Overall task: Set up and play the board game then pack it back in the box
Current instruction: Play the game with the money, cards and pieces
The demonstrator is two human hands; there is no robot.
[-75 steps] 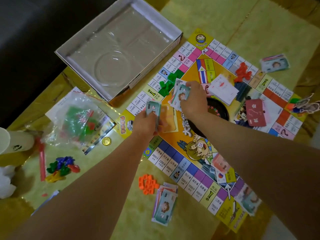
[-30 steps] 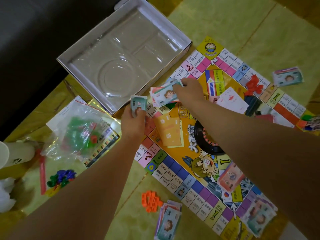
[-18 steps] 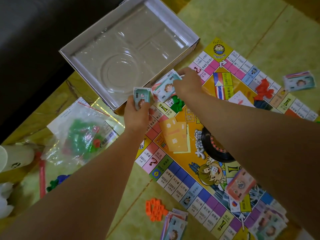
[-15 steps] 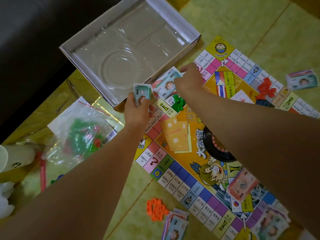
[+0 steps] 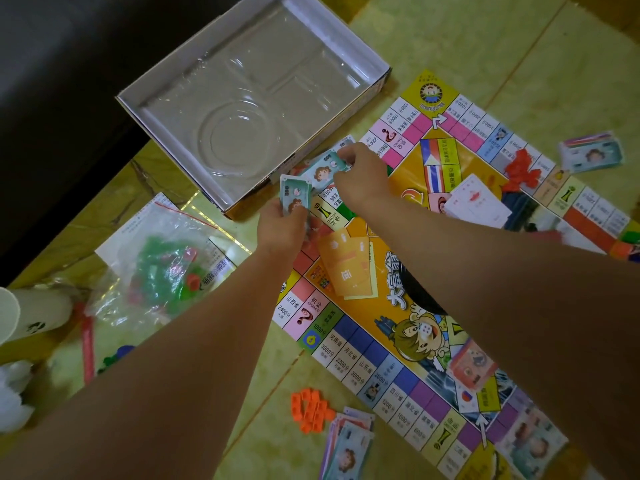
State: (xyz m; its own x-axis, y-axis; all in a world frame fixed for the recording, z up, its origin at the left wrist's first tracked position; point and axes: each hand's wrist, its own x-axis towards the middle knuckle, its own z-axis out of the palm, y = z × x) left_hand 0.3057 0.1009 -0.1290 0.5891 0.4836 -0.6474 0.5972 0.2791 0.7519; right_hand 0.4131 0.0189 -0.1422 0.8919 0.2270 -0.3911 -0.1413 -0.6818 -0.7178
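Beside box (image 5: 242, 84) | left hand (image 5: 282, 228) grip holds green note (image 5: 295, 196) upright | right hand (image 5: 363, 181) grip pinches fanned notes (image 5: 320, 169) (long axis diagonal)

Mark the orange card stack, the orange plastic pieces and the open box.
orange card stack (image 5: 348, 268), head view, middle of top card.
orange plastic pieces (image 5: 311, 410), head view, centre of pile.
open box (image 5: 173, 152), head view, left inner wall.

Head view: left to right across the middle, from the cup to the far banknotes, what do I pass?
White cup → plastic bag of pieces → left hand holding banknotes → right hand pinching a banknote fan → white cards → far banknote pile.
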